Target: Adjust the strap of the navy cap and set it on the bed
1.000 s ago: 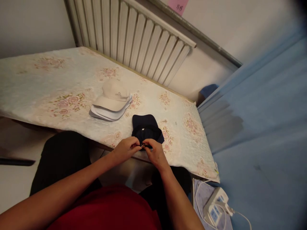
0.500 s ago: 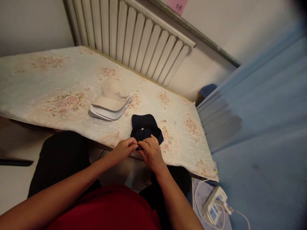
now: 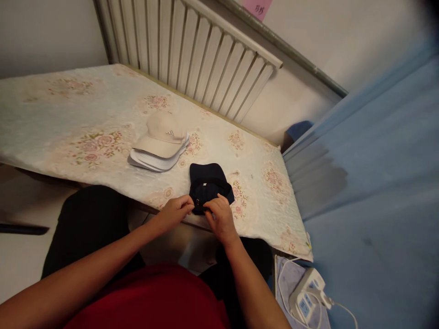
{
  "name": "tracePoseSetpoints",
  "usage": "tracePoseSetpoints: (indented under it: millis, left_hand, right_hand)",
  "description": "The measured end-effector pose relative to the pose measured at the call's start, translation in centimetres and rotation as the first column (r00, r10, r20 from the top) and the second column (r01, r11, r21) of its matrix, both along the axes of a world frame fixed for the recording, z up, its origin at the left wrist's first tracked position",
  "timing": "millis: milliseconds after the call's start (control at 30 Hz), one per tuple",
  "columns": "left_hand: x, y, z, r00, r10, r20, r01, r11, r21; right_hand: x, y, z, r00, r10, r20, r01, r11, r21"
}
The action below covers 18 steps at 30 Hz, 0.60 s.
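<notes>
A dark navy cap (image 3: 208,182) lies near the front edge of a table covered by a floral cloth (image 3: 68,119). Its back strap faces me, and a small metal buckle shows on it. My left hand (image 3: 174,212) pinches the strap from the left. My right hand (image 3: 221,218) pinches it from the right, fingers curled on the cap's rear rim. The two hands sit a few centimetres apart. Further back on the cloth, a beige cap (image 3: 163,137) tops a stack of several white caps.
A white ribbed radiator (image 3: 192,55) stands behind the table against the wall. Blue fabric (image 3: 377,173) fills the right side. A white power strip (image 3: 305,297) with a cable lies on the floor at lower right. My dark trousers and red shirt fill the foreground.
Both hands stayed on the navy cap's back strap. They met over the buckle half a second ago, then drew slightly apart, and the buckle now shows between them.
</notes>
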<state>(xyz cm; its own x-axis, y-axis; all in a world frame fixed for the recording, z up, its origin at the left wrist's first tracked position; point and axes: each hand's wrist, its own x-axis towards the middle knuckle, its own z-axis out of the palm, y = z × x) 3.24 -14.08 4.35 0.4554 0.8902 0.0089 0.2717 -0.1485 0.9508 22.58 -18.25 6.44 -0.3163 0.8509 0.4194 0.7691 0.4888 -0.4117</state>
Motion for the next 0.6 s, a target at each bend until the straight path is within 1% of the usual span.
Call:
tracePoseSetpoints:
  millis: [33,100,167,233,333,400,500,600]
  left_hand:
    - [0.1,0.2,0.0,1.0,0.019,-0.024,-0.018,0.997,0.076]
    - [0.2,0.6,-0.1,0.996,0.069,-0.05,-0.055,0.969,0.24]
    - [0.2,1.0,-0.3,0.995,0.083,-0.053,-0.06,0.941,0.334]
    - [0.2,1.5,-0.4,0.997,0.042,-0.062,-0.018,0.938,0.347]
    - [0.2,2.4,-0.2,0.993,-0.069,-0.098,0.097,0.946,0.31]
    - [0.2,3.0,0.1,0.984,-0.119,-0.135,0.154,0.946,0.286]
    - [0.3,3.6,0.7,0.975,-0.137,-0.176,0.182,0.946,0.267]
    - [0.4,3.8,1.2,0.974,-0.15,-0.169,0.192,0.945,0.264]
  right_hand:
    - [0.0,0.0,-0.2,1.0,-0.004,-0.025,0.004,1.0,-0.008]
    - [0.0,0.2,-0.4,0.997,-0.015,-0.077,0.014,1.0,-0.018]
    - [0.0,0.3,-0.6,0.994,-0.022,-0.107,0.02,1.0,-0.023]
    - [0.0,0.4,-0.6,0.994,-0.022,-0.109,0.02,1.0,-0.021]
    - [0.0,0.4,-0.2,0.995,-0.021,-0.094,0.02,1.0,-0.016]
    - [0.1,0.4,0.0,0.996,-0.02,-0.092,0.019,1.0,-0.016]
    - [0.3,0.5,0.2,0.994,-0.023,-0.102,0.022,1.0,-0.006]
    - [0.5,0.5,0.3,0.993,-0.029,-0.11,0.03,0.999,0.011]
